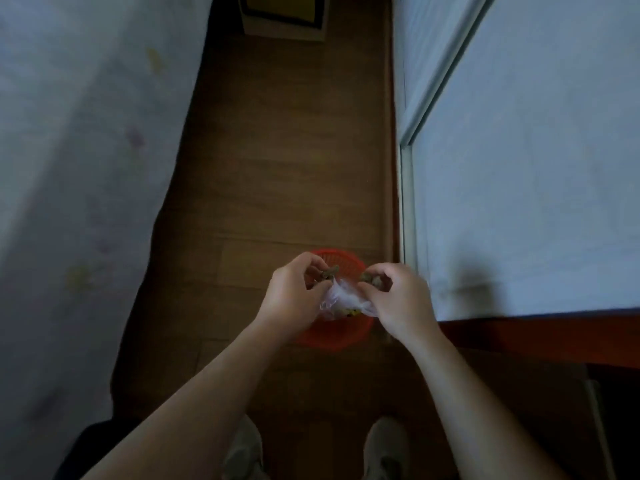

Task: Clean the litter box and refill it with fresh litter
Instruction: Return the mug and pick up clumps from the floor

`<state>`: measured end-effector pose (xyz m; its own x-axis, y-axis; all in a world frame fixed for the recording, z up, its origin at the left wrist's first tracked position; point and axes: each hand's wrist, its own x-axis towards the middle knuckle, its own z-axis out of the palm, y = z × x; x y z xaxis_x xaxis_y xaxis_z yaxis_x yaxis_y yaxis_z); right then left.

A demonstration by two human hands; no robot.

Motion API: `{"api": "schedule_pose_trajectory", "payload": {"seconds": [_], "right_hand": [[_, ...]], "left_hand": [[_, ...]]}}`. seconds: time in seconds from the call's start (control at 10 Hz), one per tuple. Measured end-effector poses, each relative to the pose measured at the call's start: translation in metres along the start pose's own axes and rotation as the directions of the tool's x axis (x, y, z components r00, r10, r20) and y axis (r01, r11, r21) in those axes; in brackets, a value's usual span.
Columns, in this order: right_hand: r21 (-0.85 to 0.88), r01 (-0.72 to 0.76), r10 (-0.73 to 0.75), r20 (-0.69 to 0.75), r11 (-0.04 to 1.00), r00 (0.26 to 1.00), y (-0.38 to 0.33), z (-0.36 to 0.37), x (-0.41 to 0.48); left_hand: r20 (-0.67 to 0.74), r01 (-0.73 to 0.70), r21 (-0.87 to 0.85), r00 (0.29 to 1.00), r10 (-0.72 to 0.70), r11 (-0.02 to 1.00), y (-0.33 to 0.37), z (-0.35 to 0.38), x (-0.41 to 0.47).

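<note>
Head view: I looked straight down past both forearms at a narrow strip of brown wooden floor (277, 168).
Left hand: the left hand (294, 292) had its fingers curled and pinched one edge of a thin translucent plastic bag (343, 297).
Right hand: the right hand (394, 296) was curled the same way and pinched the opposite edge.
Bag position: it hung between the two hands, directly above a round red plastic mesh basket (332, 337) that stood beneath and just beyond the wrists.
Bag direction: its long axis ran across, from the left hand to the right; the loose body sagged down toward the basket. I could not tell where the mouth faced.
Clumps: small brownish lumps (327, 271) sat at the fingertips of both hands; too blurred for me to name.
Litter box: not in view anywhere.
Progress: I judged this the waste-disposal stage, with soiled matter being bagged or dropped at the basket. Washing the box and pouring fresh litter looked still to do, as no litter supply showed.
Left of the left hand: a pale printed bed sheet (86, 168).
Right of the right hand: a white panelled surface (519, 168).
Below the arms: a pair of light grey shoes (242, 452).
</note>
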<state>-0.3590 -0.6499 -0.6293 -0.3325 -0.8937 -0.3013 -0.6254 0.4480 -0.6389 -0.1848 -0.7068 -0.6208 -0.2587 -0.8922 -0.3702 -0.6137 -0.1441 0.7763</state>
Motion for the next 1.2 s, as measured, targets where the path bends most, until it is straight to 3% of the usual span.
{"api": "schedule_pose_trajectory", "payload": {"seconds": [0.2,0.4,0.6,0.9,1.2], "right_hand": [[0.040,-0.061,0.062,-0.025,0.997,0.998,0.094,0.106,0.063],[0.064,-0.056,0.058,-0.021,0.996,0.998,0.111,0.123,0.070],[0.020,0.007,-0.006,-0.031,1.000,1.000,0.100,0.110,0.067],[-0.015,0.067,-0.068,-0.071,0.998,0.995,0.071,0.097,0.054],[-0.083,0.115,-0.116,-0.013,0.990,0.993,-0.044,0.003,-0.025]], "left_hand": [[0.079,0.003,0.058,0.997,-0.007,0.998,-0.107,0.095,0.076],[0.064,0.025,0.068,0.998,-0.029,0.997,-0.125,0.113,0.087],[0.018,-0.003,0.138,1.000,0.001,0.990,-0.116,0.099,0.081],[-0.060,-0.050,0.093,0.997,0.056,0.994,-0.106,0.076,0.062],[-0.076,-0.091,0.153,0.992,0.104,0.984,-0.003,-0.027,-0.026]]}}
